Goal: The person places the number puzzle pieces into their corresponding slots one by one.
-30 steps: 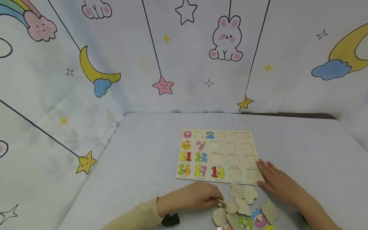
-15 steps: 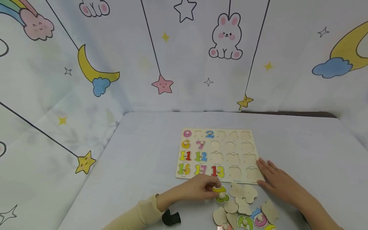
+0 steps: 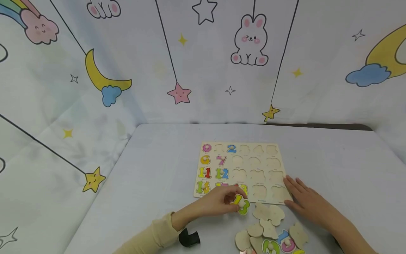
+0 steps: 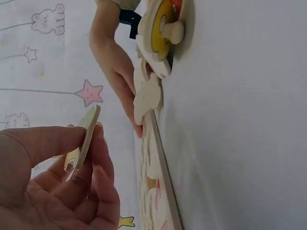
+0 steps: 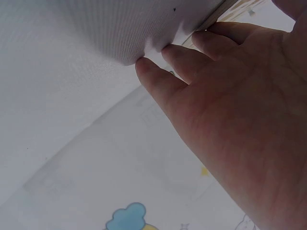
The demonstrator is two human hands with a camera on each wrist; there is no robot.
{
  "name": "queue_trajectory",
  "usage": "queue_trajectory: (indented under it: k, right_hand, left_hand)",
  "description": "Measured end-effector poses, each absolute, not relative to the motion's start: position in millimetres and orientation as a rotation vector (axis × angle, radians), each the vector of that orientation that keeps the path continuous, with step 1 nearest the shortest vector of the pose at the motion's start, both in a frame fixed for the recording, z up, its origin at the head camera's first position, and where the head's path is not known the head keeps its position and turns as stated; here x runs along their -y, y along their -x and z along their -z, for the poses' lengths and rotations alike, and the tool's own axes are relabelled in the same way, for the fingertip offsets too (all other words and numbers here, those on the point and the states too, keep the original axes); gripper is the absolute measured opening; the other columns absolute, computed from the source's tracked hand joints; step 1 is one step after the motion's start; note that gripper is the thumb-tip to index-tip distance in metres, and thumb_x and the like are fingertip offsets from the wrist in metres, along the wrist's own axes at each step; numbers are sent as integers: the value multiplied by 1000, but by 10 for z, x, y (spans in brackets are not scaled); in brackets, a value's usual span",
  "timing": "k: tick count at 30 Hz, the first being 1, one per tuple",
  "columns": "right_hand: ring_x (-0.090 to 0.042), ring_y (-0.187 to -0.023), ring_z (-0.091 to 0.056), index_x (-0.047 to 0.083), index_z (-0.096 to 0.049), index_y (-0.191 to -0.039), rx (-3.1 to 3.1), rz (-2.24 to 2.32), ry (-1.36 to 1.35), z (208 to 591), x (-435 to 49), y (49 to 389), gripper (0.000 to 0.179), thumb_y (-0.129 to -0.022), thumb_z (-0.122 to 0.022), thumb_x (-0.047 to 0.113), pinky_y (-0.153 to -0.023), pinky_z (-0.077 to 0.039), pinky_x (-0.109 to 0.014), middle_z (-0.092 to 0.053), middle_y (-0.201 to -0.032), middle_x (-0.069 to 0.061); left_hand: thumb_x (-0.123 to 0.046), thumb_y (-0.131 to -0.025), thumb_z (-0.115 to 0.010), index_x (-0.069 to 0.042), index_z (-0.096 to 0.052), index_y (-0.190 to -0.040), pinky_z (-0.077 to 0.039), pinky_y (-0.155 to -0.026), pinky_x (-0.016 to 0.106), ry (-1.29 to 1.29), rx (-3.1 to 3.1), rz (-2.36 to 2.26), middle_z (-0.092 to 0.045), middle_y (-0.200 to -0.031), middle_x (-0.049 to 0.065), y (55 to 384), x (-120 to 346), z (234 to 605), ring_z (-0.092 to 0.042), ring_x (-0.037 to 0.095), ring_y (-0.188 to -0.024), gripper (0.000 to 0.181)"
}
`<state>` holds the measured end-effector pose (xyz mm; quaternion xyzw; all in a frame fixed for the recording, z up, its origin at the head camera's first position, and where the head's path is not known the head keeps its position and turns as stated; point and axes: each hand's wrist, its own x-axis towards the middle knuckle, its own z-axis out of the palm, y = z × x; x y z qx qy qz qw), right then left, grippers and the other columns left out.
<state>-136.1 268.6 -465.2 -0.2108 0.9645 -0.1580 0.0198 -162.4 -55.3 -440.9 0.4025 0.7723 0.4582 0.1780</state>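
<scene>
My left hand (image 3: 219,201) pinches a wooden number 13 puzzle piece (image 3: 244,206) with a yellow 1 and a green 3. It is held over the front edge of a wooden number board (image 3: 246,159). In the left wrist view, thumb and fingers grip the piece (image 4: 89,135) by its faces, seen nearly edge-on. The board holds several number pieces on its left side; recesses without pieces show on the right. My right hand (image 3: 309,197) lies with extended fingers against the board's right edge. In the right wrist view, its fingertips (image 5: 144,64) touch the white tabletop.
Several loose puzzle pieces (image 3: 269,229) lie in a pile in front of the board, most face down. A green 3 piece (image 3: 270,246) lies face up among them. A black object (image 3: 189,238) sits near the left forearm. A patterned cloth wall (image 3: 203,70) rises behind the table.
My left hand has lifted the 13 piece from the pile, turned its printed face up and moved it toward the board's front edge. My right hand stays by the board.
</scene>
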Motion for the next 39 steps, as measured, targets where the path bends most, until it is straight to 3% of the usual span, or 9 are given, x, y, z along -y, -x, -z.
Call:
queue_trajectory:
  k: [6,20,27,31,36,39]
  right_hand:
    - [-48,-127,-27,-3,-34,-142,-3005,479,655,4648,-2696,1361,69,-91,-59,38,-91,-26,-66,-31,-144,-22]
    - [-48,-127,-28,-3,-35,-141,-3004,480,682,4622,-2674,1363,69,-92,-58,38,-91,-28,-64,-32,-143,-23]
    - [-49,-127,-28,-3,-34,-142,-3007,498,691,4630,-2683,1369,69,-92,-58,37,-92,-27,-64,-32,-144,-23]
    - [-48,-127,-28,-4,-35,-141,-3009,484,687,4655,-2687,1366,69,-92,-58,38,-91,-28,-64,-32,-144,-22]
    - [-48,-126,-29,-4,-36,-141,-3020,479,684,4664,-2690,1357,68,-91,-58,38,-91,-29,-64,-33,-143,-22]
    - [-48,-126,-29,-4,-36,-140,-3019,472,681,4662,-2692,1352,68,-91,-58,38,-91,-29,-64,-33,-143,-23]
  left_hand:
    - [-7,-85,-68,-15,-62,-109,-39,-59,19,-1038,-2392,-1364,-52,-80,-9,1849,505,4326,-47,5,-70,26]
    - [-15,-83,-70,-17,-63,-107,-36,-55,21,-748,-2741,-1117,-51,-71,-8,2350,236,4608,-45,7,-62,25]
    - [-28,-85,-70,-16,-68,-112,-37,-61,19,-842,-2905,-691,-58,-85,-8,2364,175,4626,-47,6,-72,30]
    - [-34,-89,-65,-18,-68,-115,-37,-65,19,-988,-2989,-346,-56,-91,-3,2325,158,4586,-46,9,-78,31]
    - [-35,-92,-60,-22,-68,-117,-40,-77,23,-1114,-3045,-42,-53,-94,-1,2277,140,4557,-45,12,-79,29]
    - [-32,-92,-60,-22,-67,-118,-40,-77,23,-1140,-3042,1,-53,-95,-1,2256,130,4557,-46,13,-78,28]
